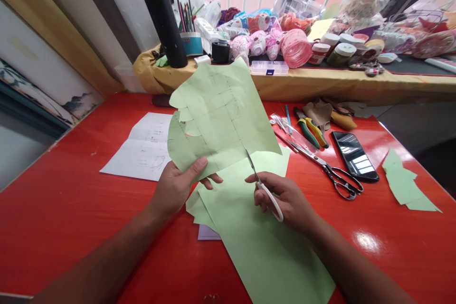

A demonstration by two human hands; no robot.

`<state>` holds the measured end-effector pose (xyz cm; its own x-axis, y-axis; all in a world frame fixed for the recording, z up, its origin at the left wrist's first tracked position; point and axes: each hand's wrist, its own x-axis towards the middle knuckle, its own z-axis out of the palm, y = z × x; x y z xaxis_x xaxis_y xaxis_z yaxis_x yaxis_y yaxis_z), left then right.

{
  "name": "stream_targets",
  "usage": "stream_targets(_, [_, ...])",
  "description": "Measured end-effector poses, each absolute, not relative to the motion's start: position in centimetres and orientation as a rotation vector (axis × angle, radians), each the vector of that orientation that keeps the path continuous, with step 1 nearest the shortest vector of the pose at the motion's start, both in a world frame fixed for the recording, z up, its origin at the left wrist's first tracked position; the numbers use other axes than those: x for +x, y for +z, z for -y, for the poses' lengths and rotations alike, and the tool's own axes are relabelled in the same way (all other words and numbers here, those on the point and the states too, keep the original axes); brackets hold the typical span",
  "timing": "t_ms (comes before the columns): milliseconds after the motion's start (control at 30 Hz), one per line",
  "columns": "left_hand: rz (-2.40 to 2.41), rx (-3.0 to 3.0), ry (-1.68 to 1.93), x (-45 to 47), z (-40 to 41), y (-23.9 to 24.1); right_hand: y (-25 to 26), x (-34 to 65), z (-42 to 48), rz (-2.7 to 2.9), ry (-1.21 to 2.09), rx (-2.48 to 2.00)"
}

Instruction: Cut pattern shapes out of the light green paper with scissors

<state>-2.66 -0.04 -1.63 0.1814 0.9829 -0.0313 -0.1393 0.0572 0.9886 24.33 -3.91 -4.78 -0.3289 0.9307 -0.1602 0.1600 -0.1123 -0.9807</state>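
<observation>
Fingertips of the left hand close narrowly on the lower edge of a sheet of pale green paper, with the thumb on top and the fingers beneath, holding it tilted up above the table. Pencil lines cross the sheet, and its left side has a curved, scalloped edge. Fingers of the right hand grip white-handled scissors through their loops, their narrow steel blades pointing up just beside the raised sheet.

Under both hands, a second green sheet lies on the red table, partly over a small pale sheet. Left of the hands lies white paper with pencil sketches. To the right are black-handled shears, green-and-yellow-handled pliers, a smartphone and green paper offcuts. Farther off, a yellow-draped ledge carries a black flask, a cup of pencils, a clear plastic box and jars.
</observation>
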Motion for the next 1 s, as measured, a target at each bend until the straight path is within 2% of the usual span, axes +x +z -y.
stream_targets(1000, [-0.974,1.151,1.084,-2.59,0.16,-1.40,-4.33,24.22,3.85,1.527,1.501,-1.224])
